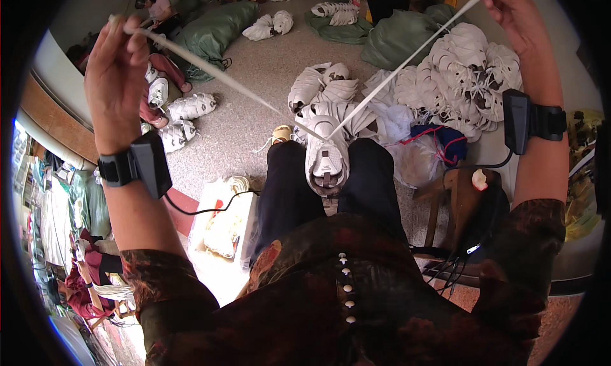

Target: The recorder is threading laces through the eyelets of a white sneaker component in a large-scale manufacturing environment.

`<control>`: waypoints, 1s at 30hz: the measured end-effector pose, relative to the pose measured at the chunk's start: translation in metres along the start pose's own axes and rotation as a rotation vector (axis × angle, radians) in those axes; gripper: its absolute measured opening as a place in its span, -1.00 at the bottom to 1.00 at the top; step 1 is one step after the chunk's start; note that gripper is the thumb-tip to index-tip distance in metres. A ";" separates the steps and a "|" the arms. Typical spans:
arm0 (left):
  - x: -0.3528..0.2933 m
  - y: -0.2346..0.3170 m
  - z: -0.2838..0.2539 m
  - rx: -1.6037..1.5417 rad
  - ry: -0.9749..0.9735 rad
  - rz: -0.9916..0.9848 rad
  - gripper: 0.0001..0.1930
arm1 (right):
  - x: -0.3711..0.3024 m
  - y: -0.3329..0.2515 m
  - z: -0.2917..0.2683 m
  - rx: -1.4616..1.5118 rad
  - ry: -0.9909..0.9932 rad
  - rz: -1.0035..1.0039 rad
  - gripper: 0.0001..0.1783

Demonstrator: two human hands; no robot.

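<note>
A white sneaker (pixel 327 159) rests between my knees, its heel toward me. From its front a pale flat shoelace (pixel 407 67) runs up in two lengths, spread into a wide V. My left hand (pixel 116 63), raised at the upper left, pinches the end of one length. High at the upper right, my right hand (pixel 509 9) grips the other length, partly cut off by the picture's edge. Both lengths look drawn straight. The lace holes are too small to make out.
Beyond my knees lie bundled white shoes (pixel 324 86), with a large shoe heap (pixel 468 73) to the right. Green sacks (pixel 213 35) stand farther back. A box of laces (pixel 223 219) is by my left leg, a wooden stool (pixel 464 207) at my right. Other people sit nearby.
</note>
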State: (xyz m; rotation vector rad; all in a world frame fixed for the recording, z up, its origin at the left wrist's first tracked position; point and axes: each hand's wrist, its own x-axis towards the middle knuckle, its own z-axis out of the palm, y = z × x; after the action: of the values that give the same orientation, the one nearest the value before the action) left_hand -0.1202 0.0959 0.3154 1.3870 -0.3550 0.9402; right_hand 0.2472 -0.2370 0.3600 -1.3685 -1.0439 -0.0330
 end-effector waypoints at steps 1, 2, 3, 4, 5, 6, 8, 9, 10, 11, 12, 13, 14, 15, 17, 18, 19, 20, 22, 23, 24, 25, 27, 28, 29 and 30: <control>-0.031 0.001 -0.036 -0.015 0.134 -0.025 -0.85 | 0.001 0.021 -0.029 -0.181 -0.009 0.148 -0.80; -0.061 -0.004 -0.065 -0.009 0.418 -0.051 -0.90 | -0.001 0.041 -0.064 -0.374 -0.009 0.299 -0.81; -0.099 0.001 -0.101 -0.036 0.492 -0.069 -0.90 | -0.004 0.061 -0.098 -0.690 -0.073 0.303 -0.87; -0.140 0.001 -0.142 -0.035 0.665 -0.064 -0.91 | -0.007 0.080 -0.116 -1.006 -0.140 0.302 -0.87; -0.195 0.003 -0.179 0.039 0.740 -0.090 -0.90 | -0.022 0.100 -0.094 -1.306 -0.184 0.180 -0.86; -0.243 0.002 -0.201 0.060 0.971 -0.097 -0.92 | -0.046 0.102 -0.067 -1.606 -0.213 0.036 -0.85; -0.311 -0.023 -0.219 0.187 1.076 -0.189 -0.94 | -0.070 0.103 -0.032 -1.406 -0.420 0.226 -0.80; -0.323 -0.041 -0.215 0.254 1.230 -0.256 -0.94 | -0.081 0.114 -0.015 -1.313 -0.472 0.186 -0.80; -0.329 -0.061 -0.202 0.328 1.385 -0.322 -0.93 | -0.090 0.128 0.005 -1.215 -0.526 0.144 -0.79; -0.335 -0.078 -0.195 0.309 1.372 -0.336 -0.92 | -0.094 0.137 0.032 -1.060 -0.639 0.247 -0.76; -0.332 -0.096 -0.185 0.283 1.355 -0.352 -0.91 | -0.104 0.157 0.051 -0.933 -0.714 0.157 -0.76; -0.316 -0.115 -0.164 0.275 1.287 -0.403 -0.91 | -0.114 0.162 0.078 -0.901 -0.765 0.151 -0.76; -0.295 -0.138 -0.141 0.257 1.213 -0.451 -0.91 | -0.125 0.182 0.098 -0.830 -0.784 0.207 -0.78; -0.280 -0.162 -0.125 0.278 1.112 -0.495 -0.90 | -0.140 0.202 0.119 -0.744 -0.780 0.193 -0.77; -0.258 -0.202 -0.101 0.349 0.914 -0.566 -0.89 | -0.169 0.227 0.157 -0.619 -0.797 0.163 -0.75; -0.249 -0.220 -0.090 0.394 0.812 -0.597 -0.88 | -0.182 0.235 0.172 -0.586 -0.813 0.149 -0.73; -0.235 -0.236 -0.072 0.451 0.647 -0.606 -0.89 | -0.198 0.248 0.183 -0.591 -0.768 0.114 -0.73; -0.220 -0.245 -0.052 0.503 0.478 -0.611 -0.90 | -0.208 0.255 0.190 -0.596 -0.721 0.080 -0.74; -0.203 -0.261 -0.026 0.606 0.279 -0.620 -0.90 | -0.207 0.256 0.198 -0.667 -0.879 0.203 -0.84; -0.196 -0.265 -0.012 0.596 0.239 -0.605 -0.90 | -0.205 0.246 0.200 -0.756 -0.907 0.185 -0.88; -0.188 -0.267 0.001 0.590 0.201 -0.588 -0.89 | -0.202 0.235 0.202 -0.842 -0.933 0.162 -0.90; -0.180 -0.270 0.012 0.667 0.096 -0.529 -0.90 | -0.200 0.223 0.201 -0.887 -0.928 0.107 -0.93; -0.162 -0.281 0.035 0.784 -0.110 -0.458 -0.92 | -0.201 0.209 0.190 -0.816 -0.983 0.116 -0.92; -0.156 -0.287 0.044 0.923 -0.275 -0.398 -0.92 | -0.200 0.200 0.185 -0.738 -1.036 0.113 -0.90; -0.152 -0.292 0.055 1.116 -0.447 -0.427 -0.87 | -0.198 0.190 0.182 -0.669 -1.073 0.129 -0.86; -0.147 -0.293 0.067 1.310 -0.624 -0.451 -0.82 | -0.197 0.183 0.179 -0.668 -1.068 0.132 -0.86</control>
State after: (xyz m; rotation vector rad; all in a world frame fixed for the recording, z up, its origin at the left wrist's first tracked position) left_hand 0.0263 0.0089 0.0275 2.8172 0.2087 0.2487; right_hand 0.1344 -0.1497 0.0703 -2.1318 -1.9246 0.5463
